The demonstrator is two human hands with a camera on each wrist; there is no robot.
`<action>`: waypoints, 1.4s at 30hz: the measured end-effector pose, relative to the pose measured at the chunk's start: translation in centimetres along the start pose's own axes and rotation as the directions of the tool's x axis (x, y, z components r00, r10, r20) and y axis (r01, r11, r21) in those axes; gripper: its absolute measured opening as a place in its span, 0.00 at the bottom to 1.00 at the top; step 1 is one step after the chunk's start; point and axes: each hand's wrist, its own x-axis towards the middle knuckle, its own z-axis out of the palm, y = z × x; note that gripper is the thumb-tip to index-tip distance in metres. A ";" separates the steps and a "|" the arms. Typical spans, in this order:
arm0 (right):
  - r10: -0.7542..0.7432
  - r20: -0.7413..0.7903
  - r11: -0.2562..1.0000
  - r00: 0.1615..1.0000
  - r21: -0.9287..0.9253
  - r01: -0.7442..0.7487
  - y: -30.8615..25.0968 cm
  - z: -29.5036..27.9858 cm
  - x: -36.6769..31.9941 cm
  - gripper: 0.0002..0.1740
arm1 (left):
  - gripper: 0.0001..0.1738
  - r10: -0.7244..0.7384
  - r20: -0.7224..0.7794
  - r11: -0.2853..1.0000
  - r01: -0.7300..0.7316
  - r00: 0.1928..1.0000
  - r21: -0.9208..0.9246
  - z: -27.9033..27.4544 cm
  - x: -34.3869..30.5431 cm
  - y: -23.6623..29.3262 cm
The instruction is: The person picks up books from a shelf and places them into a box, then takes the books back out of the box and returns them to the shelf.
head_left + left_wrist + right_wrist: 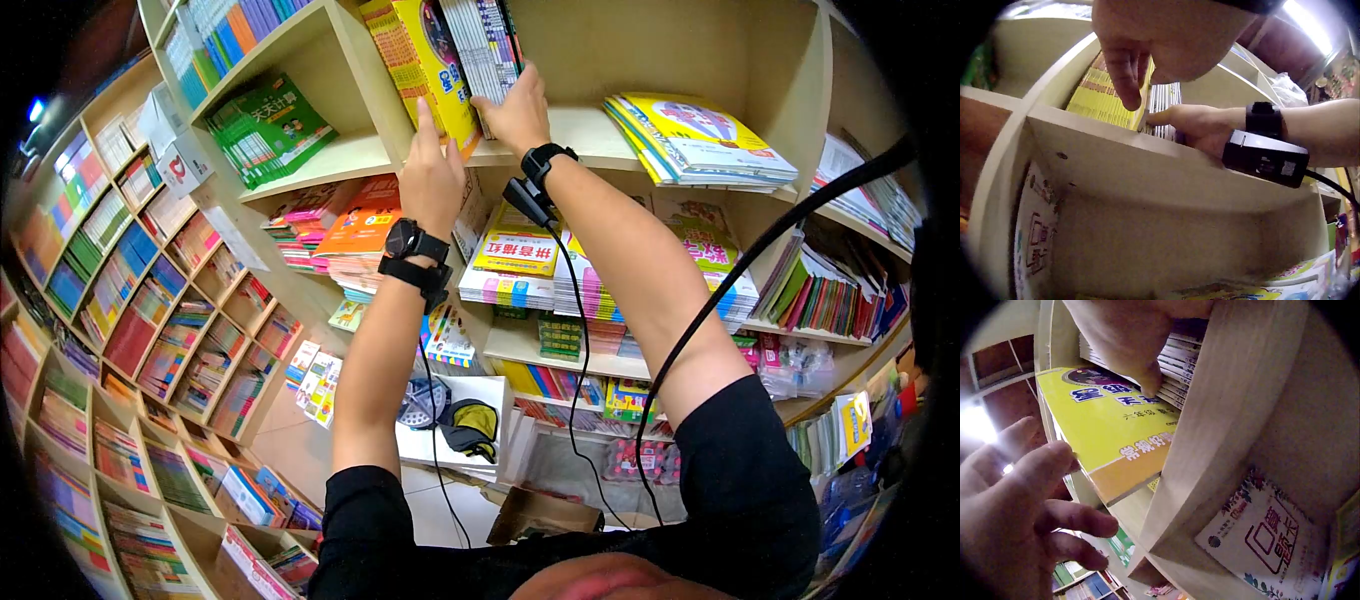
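Note:
On the upper shelf stands a row of yellow workbooks [432,62], and a block of white-spined books [476,48] is upright just to its right. My right hand [517,115] holds the white-spined block at its lower front, thumb on the left side and fingers on the right. In the right wrist view, that thumb lies between the yellow cover [1113,434] and the white books [1179,372]. My left hand [432,180] is in front of the yellow row, its fingers extended and spread in the right wrist view, holding nothing.
Green workbooks [270,130] lean in the compartment to the left. A flat stack of books [700,140] lies on the same shelf to the right. Below are piles of orange [365,225] and white-and-yellow books [515,255]. A black cable [780,215] crosses over my right arm.

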 end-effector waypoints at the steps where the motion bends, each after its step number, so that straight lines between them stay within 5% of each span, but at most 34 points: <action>1: 0.001 0.002 1.000 1.000 -0.004 -0.001 0.1 0.1 0.0 0.48 | 0.38 -0.028 0.069 0.999 0.030 0.997 -0.025 -0.2 -0.2 0.0; 2: -0.024 -0.013 1.000 1.000 0.002 0.024 0.2 0.1 0.0 0.48 | 0.35 0.022 -0.016 0.999 -0.022 1.000 -0.044 -0.2 -0.1 0.0; 6: -0.062 -0.016 0.998 0.998 0.017 0.062 0.5 0.1 0.1 0.48 | 0.31 0.108 0.077 0.991 -0.113 0.991 0.070 -0.2 0.5 -0.5; 24: 0.019 0.065 0.998 0.998 0.058 -0.023 -0.1 -0.4 0.1 0.51 | 0.31 0.054 0.210 0.991 -0.079 0.976 0.113 0.7 3.7 -1.0; 33: -0.039 -0.043 0.999 0.998 0.032 0.040 0.3 0.1 0.1 0.47 | 0.31 -0.023 0.163 0.976 -0.013 0.986 0.219 3.5 3.7 -1.4; 42: 0.058 -0.034 0.998 0.998 0.030 -0.057 -0.5 -0.4 -0.2 0.48 | 0.32 -0.004 0.232 0.993 -0.024 0.973 0.116 3.1 4.3 -1.2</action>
